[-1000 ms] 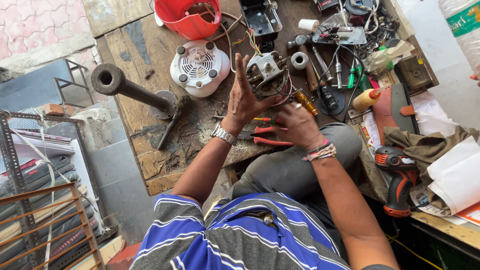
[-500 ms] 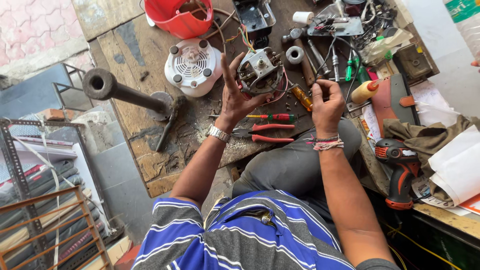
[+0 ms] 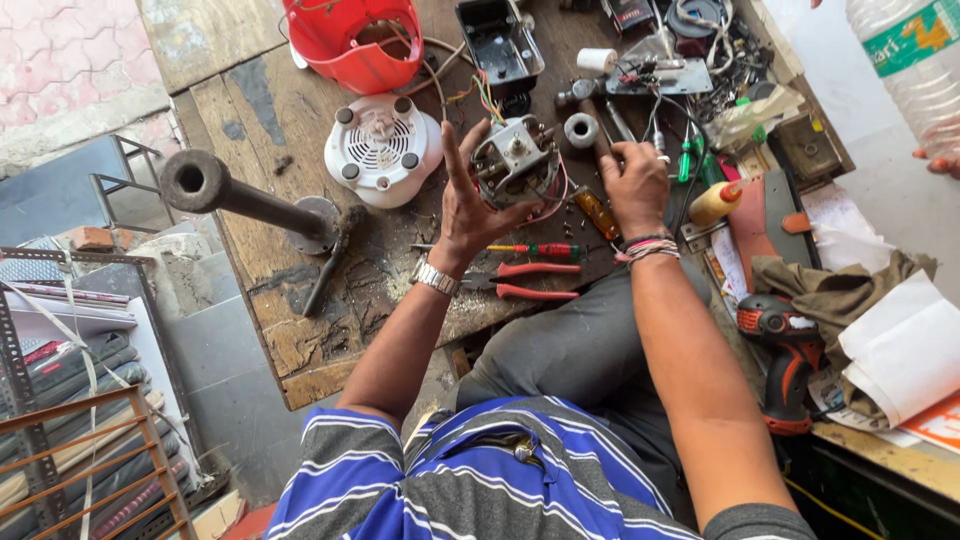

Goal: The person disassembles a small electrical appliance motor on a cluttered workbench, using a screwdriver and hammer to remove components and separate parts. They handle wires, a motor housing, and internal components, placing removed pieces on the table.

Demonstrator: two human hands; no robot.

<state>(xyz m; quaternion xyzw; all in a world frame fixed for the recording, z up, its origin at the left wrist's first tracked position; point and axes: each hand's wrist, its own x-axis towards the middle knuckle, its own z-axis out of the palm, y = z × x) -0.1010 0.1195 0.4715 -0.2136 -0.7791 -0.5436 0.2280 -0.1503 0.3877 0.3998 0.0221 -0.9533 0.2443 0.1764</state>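
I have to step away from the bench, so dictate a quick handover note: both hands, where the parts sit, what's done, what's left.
Left hand: raised, holding the small wired motor unit above the workbench.
Right hand: down among the tools; what it grips cannot be told.
White vented base lies beside the red housing. Screwdriver and red pliers lie near the wrist.
Done: motor out, wires still attached. Left: everything lies apart.

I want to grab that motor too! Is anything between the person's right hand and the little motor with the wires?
Nothing visible stands between them. The left hand holds the small motor up over the workbench. The right hand is just beside it, with only open air between.
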